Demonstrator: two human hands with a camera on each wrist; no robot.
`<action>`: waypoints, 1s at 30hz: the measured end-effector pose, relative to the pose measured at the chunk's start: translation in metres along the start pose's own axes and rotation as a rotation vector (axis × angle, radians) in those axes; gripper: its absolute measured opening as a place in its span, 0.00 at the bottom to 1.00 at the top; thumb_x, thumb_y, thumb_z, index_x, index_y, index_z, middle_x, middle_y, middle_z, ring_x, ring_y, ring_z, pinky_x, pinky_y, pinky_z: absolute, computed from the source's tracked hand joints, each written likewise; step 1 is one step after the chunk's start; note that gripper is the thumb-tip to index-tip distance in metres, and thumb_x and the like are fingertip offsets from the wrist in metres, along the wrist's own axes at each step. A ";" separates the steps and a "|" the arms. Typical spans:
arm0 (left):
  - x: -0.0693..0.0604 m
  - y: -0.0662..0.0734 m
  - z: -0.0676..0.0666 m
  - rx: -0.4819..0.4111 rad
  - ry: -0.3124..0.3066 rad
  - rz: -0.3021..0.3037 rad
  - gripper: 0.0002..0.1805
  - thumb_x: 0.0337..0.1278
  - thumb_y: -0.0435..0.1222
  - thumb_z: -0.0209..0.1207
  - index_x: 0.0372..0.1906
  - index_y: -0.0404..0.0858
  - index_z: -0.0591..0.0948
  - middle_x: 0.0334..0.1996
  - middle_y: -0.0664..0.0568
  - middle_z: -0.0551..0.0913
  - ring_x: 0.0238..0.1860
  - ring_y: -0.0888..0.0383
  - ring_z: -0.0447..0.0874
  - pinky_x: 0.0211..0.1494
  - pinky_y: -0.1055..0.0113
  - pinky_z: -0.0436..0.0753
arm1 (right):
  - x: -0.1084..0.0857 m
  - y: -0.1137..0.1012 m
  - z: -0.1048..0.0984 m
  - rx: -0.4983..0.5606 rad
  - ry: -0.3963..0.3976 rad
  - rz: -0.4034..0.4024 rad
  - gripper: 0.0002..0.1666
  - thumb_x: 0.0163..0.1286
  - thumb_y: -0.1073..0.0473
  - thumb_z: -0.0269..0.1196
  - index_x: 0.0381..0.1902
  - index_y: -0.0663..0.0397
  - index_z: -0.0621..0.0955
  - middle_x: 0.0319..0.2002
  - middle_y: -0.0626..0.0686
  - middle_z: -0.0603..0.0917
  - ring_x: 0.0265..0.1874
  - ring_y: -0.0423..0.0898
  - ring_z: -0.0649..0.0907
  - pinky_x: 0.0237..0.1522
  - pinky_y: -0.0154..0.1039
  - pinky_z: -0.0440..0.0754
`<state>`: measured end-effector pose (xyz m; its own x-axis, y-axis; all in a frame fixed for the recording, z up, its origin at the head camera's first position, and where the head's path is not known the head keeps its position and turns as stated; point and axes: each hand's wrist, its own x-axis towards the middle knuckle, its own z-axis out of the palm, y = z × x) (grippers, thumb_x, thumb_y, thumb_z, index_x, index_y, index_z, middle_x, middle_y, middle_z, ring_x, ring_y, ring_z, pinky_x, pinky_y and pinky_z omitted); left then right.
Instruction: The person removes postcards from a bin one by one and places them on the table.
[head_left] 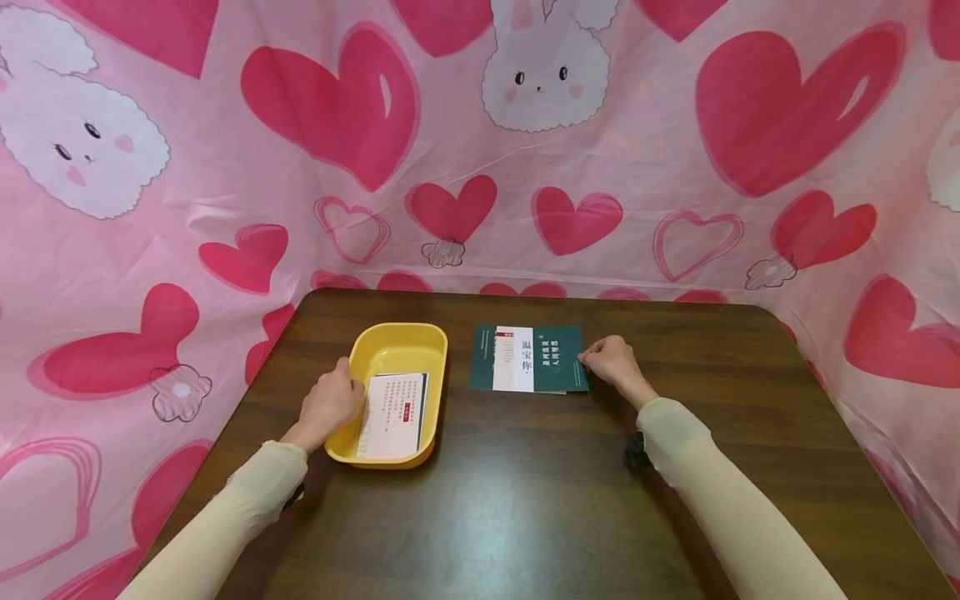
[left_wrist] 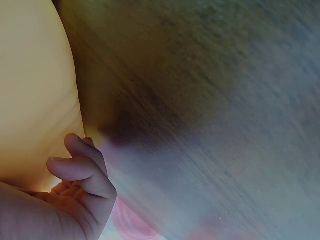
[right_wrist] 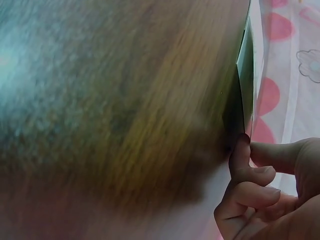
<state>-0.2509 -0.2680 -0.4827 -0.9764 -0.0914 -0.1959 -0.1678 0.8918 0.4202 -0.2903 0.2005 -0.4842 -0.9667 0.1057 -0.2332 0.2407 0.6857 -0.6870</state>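
I watch right hand (head_left: pixel 613 360): fingers pinching right edge of green card (head_left: pixel 564 358) | left hand (head_left: pixel 330 402): fingers gripping left rim of yellow tray (head_left: pixel 401 335) | green card: right of tray | white card (head_left: pixel 392 421): inside tray

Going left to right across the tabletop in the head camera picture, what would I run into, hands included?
Left hand, yellow tray, green card, right hand.
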 end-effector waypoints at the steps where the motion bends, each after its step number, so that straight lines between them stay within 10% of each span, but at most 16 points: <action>1: 0.000 0.000 0.000 0.002 0.001 0.001 0.26 0.75 0.36 0.50 0.68 0.25 0.63 0.42 0.33 0.77 0.35 0.42 0.79 0.40 0.50 0.82 | 0.000 0.000 0.000 -0.007 0.005 -0.007 0.18 0.76 0.57 0.64 0.47 0.69 0.87 0.40 0.61 0.86 0.35 0.53 0.78 0.31 0.41 0.76; 30: -0.002 0.001 0.001 0.001 0.011 -0.003 0.26 0.75 0.36 0.51 0.68 0.25 0.63 0.44 0.32 0.78 0.35 0.42 0.80 0.44 0.47 0.84 | 0.000 -0.001 0.000 -0.078 0.011 0.023 0.18 0.75 0.52 0.66 0.29 0.59 0.86 0.25 0.56 0.83 0.32 0.54 0.79 0.32 0.45 0.74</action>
<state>-0.2491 -0.2662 -0.4827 -0.9773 -0.0988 -0.1874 -0.1705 0.8918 0.4191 -0.2909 0.2003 -0.4839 -0.9620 0.1295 -0.2402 0.2555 0.7371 -0.6257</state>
